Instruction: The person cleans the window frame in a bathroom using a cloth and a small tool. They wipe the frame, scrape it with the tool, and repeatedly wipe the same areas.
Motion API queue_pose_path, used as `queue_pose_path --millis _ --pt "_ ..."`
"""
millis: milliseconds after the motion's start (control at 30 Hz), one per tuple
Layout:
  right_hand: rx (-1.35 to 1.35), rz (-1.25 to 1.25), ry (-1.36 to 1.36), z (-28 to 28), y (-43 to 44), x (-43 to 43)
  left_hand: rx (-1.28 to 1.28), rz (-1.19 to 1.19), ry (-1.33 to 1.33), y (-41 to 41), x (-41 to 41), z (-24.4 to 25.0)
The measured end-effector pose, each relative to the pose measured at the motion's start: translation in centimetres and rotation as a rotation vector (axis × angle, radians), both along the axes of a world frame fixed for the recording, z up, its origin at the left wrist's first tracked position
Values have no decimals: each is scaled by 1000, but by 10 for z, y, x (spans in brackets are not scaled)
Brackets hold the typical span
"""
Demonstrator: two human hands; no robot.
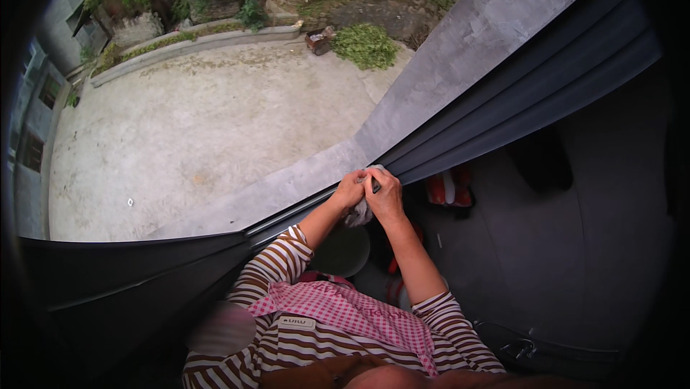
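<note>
My left hand (351, 188) and my right hand (385, 195) meet at the inner corner of a window opening. A crumpled grey cloth (360, 215) is bunched between them and hangs below; both hands appear to grip it. The end of a small dark object (375, 185) sticks out from my right fist; the rest is hidden, so its kind is unclear. The hands are just above the metal window track (291, 212), beside the lower end of the gathered dark blue-grey curtain (485, 119). Under my left forearm stands a round bucket (342, 251), partly covered.
The grey concrete sill (302, 173) and side wall (431, 60) frame the opening. Far below lies a concrete yard (205, 125) with a cart (319, 40) and a leafy pile (366, 47). Another dark curtain (135, 276) hangs left. A red-and-white object (450, 188) sits on the dark floor (539, 259).
</note>
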State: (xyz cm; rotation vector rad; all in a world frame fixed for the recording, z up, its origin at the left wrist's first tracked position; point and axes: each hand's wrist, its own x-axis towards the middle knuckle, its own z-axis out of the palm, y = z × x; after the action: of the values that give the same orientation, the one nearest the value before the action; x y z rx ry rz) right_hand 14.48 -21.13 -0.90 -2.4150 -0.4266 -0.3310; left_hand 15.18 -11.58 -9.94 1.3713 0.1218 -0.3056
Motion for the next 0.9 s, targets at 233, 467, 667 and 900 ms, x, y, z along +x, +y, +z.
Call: queue_pose_path --millis 233,467,667,900 --pt "-185 178 -120 -10 2 -40 -274 -49 -63 10 -23 -11" --pt "-6 342 -230 30 12 -82 -193 97 -105 30 -70 34" --pt "107 181 -270 32 -17 -119 -265 23 -15 21 -125 78" --pt "686 -28 156 36 -76 -147 -226 -307 -235 -8 -157 117"
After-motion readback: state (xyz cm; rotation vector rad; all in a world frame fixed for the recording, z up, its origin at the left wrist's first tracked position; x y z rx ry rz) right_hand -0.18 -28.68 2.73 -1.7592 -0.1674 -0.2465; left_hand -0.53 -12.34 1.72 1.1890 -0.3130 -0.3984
